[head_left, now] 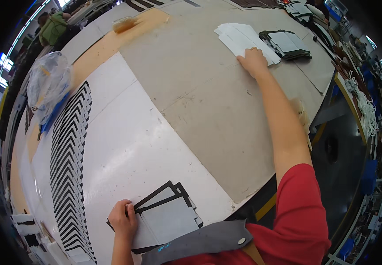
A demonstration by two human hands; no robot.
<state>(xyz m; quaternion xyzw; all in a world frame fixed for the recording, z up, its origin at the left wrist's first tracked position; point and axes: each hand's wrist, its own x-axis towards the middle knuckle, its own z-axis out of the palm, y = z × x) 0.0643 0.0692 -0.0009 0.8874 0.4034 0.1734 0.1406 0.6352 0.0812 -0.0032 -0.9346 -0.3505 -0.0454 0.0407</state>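
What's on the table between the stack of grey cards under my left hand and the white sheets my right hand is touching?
Nothing: the head view shows only bare table between the grey cards and the white sheets.

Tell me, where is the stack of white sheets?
The white sheets lie far across the table, upper right, under the right hand, beside a dark-edged pile.

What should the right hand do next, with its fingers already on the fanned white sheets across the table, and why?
Probably pinch off the top sheet and draw it back. The right hand lies flat on the near edge of the fanned white sheets, arm fully stretched, holding nothing yet. The left hand presses the grey, dark-edged panel stack at the near edge, seemingly waiting for the next piece.
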